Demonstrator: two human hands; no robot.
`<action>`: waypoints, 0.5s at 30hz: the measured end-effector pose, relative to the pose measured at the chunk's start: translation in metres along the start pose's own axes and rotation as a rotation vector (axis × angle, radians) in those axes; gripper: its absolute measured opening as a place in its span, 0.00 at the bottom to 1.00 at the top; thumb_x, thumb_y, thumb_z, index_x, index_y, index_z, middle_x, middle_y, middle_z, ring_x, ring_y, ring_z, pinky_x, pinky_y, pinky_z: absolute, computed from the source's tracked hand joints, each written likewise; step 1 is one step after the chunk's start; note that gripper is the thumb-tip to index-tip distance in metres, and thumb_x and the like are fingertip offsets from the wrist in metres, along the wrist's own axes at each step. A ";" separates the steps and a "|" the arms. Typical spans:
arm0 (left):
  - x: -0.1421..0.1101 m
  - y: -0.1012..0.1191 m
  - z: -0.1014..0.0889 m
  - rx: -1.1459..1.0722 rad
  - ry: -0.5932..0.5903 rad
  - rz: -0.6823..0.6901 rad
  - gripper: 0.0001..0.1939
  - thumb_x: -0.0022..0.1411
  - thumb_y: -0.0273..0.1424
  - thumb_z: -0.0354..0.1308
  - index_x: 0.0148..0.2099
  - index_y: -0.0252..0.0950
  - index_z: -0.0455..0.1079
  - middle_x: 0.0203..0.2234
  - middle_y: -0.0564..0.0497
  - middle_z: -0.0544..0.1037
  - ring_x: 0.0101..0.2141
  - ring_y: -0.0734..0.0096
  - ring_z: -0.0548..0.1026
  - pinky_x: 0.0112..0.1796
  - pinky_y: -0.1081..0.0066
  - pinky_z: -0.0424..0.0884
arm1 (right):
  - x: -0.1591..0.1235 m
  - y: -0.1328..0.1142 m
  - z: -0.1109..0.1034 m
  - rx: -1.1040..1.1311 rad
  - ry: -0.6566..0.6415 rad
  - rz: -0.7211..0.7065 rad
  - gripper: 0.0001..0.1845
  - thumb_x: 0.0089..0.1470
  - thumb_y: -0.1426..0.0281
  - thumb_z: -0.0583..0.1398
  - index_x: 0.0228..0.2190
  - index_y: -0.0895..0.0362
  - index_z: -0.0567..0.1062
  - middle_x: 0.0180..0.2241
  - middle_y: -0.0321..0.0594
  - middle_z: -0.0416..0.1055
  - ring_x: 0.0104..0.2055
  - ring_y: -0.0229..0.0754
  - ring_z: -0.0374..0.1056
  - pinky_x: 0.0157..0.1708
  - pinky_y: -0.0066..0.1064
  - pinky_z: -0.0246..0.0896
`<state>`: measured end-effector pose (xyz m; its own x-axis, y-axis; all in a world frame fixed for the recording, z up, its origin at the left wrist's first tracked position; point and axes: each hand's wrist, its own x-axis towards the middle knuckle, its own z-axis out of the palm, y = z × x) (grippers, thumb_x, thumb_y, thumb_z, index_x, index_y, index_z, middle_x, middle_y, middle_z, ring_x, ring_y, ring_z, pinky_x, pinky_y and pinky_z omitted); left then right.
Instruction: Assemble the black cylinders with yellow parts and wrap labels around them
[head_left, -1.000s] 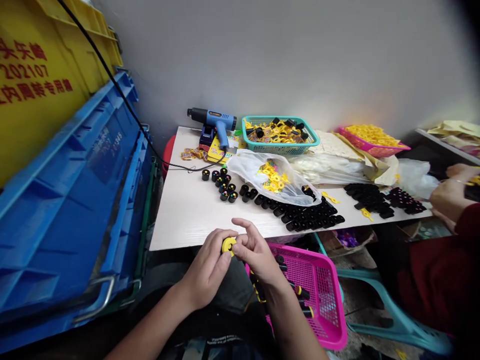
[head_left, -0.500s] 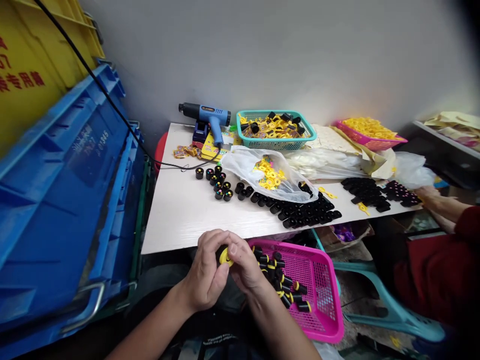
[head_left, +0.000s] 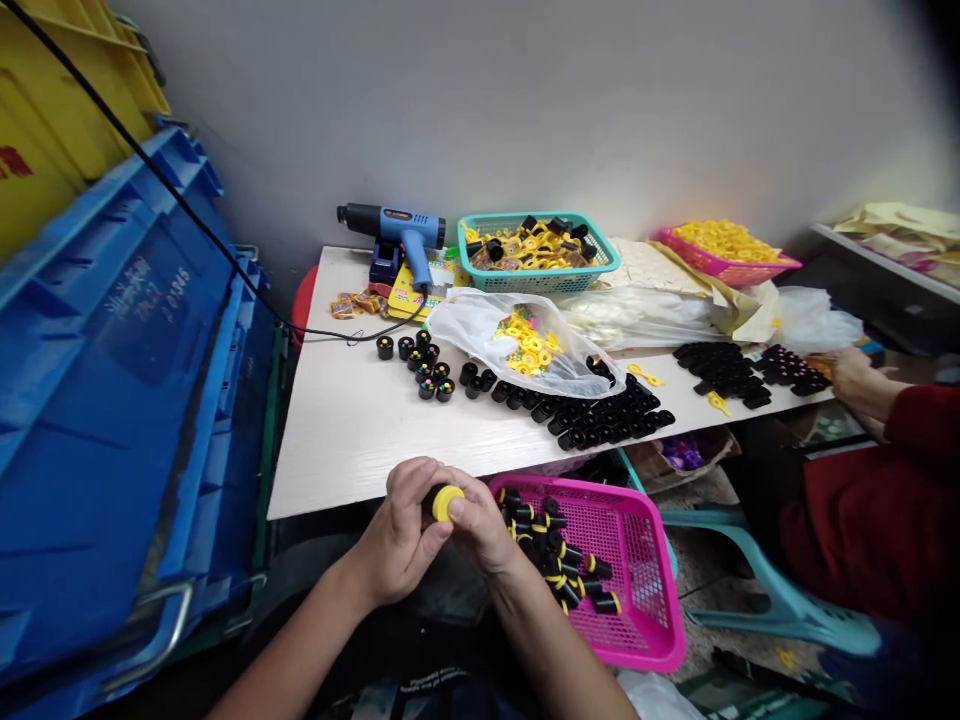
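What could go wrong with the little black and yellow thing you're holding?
The black piece with the yellow cap is gripped by the fingers of both the left hand and the right hand, so it might slip. It could land in the pink basket beside the hands and be hard to pick out among the similar pieces there. The cap might also be crooked or loose; I can't tell from here.
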<state>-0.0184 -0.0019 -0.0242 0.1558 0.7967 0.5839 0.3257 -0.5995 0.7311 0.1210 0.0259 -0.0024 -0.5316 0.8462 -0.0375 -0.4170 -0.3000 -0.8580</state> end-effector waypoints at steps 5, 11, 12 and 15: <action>-0.009 -0.002 0.005 0.088 -0.074 -0.018 0.23 0.64 0.34 0.47 0.61 0.39 0.54 0.46 0.40 0.70 0.50 0.53 0.67 0.49 0.50 0.63 | 0.000 0.003 0.000 -0.009 -0.032 0.049 0.23 0.41 0.56 0.66 0.36 0.57 0.76 0.34 0.40 0.67 0.37 0.43 0.61 0.39 0.33 0.57; 0.031 -0.016 -0.005 0.190 -0.242 0.131 0.30 0.66 0.36 0.46 0.67 0.39 0.42 0.58 0.38 0.64 0.58 0.54 0.60 0.54 0.51 0.60 | -0.040 -0.034 -0.047 -0.483 0.173 0.009 0.29 0.45 0.53 0.63 0.47 0.54 0.74 0.46 0.45 0.72 0.49 0.51 0.66 0.49 0.40 0.60; 0.046 -0.027 -0.012 0.262 -0.219 0.070 0.27 0.65 0.36 0.46 0.65 0.39 0.48 0.59 0.39 0.64 0.59 0.54 0.60 0.55 0.51 0.58 | -0.053 -0.046 -0.064 -0.671 0.261 0.067 0.29 0.49 0.54 0.62 0.50 0.53 0.72 0.51 0.46 0.69 0.52 0.52 0.64 0.53 0.40 0.58; 0.094 -0.075 -0.044 0.523 0.016 -0.303 0.18 0.61 0.34 0.51 0.53 0.40 0.64 0.53 0.43 0.71 0.56 0.54 0.65 0.57 0.51 0.56 | -0.089 -0.079 -0.114 -1.164 0.333 0.371 0.34 0.47 0.54 0.62 0.53 0.58 0.71 0.54 0.54 0.68 0.56 0.59 0.63 0.56 0.47 0.56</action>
<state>-0.0691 0.1151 -0.0088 -0.0284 0.9224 0.3852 0.7691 -0.2260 0.5979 0.2854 0.0250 0.0105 -0.1955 0.9149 -0.3533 0.6999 -0.1222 -0.7037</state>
